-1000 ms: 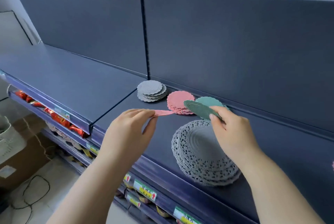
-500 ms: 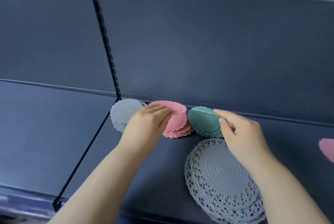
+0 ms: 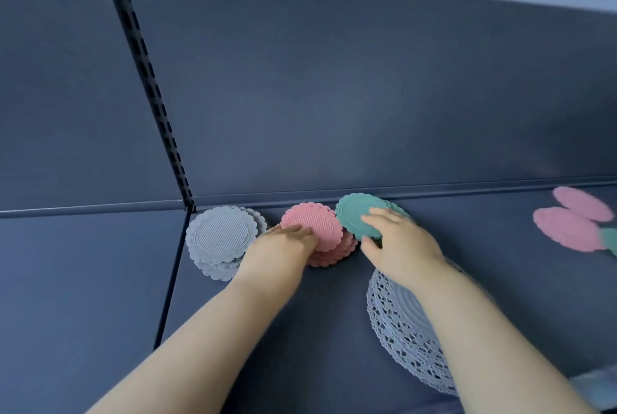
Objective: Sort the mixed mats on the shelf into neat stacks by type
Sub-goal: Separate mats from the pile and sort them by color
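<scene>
Left hand (image 3: pixel 282 246) and right hand (image 3: pixel 400 248) are bare, forearms likewise (right one motion-blurred).

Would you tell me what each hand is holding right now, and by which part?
The right hand pinches the top green mat at its near right edge. The left hand only rests fingers on the pink stack, gripping nothing.

- You'll find the grey scalloped mats (image 3: pixel 222 235) loosely fanned at the back left of the shelf (image 3: pixel 283 347).
- The pink stack (image 3: pixel 322 225) lies just right of them, with its lower mats slipping out toward you.
- The green stack (image 3: pixel 354 215) touches it at the back ledge.
- The large grey lace mats (image 3: pixel 397 323) are piled nearer you.
- The loose pink mats (image 3: pixel 567 228) overlap far to your right, blurred.
</scene>
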`<move>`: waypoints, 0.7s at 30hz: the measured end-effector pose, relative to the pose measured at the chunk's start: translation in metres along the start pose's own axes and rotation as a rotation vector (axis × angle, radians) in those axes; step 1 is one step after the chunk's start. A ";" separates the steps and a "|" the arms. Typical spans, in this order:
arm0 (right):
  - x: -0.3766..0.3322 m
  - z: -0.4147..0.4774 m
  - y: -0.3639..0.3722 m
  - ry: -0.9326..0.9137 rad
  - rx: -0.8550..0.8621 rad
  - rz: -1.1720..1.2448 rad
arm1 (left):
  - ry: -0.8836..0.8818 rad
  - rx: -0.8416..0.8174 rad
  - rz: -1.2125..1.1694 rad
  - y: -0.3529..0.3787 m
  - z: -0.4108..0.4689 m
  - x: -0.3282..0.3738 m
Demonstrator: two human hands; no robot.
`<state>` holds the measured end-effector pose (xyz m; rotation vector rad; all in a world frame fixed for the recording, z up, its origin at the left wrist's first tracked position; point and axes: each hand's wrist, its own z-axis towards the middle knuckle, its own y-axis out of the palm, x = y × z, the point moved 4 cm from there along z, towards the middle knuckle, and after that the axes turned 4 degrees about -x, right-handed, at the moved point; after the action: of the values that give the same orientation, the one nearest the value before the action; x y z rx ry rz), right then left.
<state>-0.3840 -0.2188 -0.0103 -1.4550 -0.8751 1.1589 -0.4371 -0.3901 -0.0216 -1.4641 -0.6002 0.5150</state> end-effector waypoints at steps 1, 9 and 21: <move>-0.001 -0.001 0.001 -0.008 -0.008 0.002 | -0.025 0.002 -0.006 -0.001 0.000 -0.002; -0.015 -0.020 0.001 -0.042 -0.073 -0.015 | -0.028 0.110 0.016 -0.007 -0.010 -0.001; 0.018 -0.117 -0.041 -0.051 0.095 0.147 | 0.102 0.324 0.065 -0.037 -0.039 0.089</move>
<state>-0.2644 -0.2259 0.0261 -1.4361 -0.7475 1.3336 -0.3460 -0.3627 0.0202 -1.1967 -0.3693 0.5568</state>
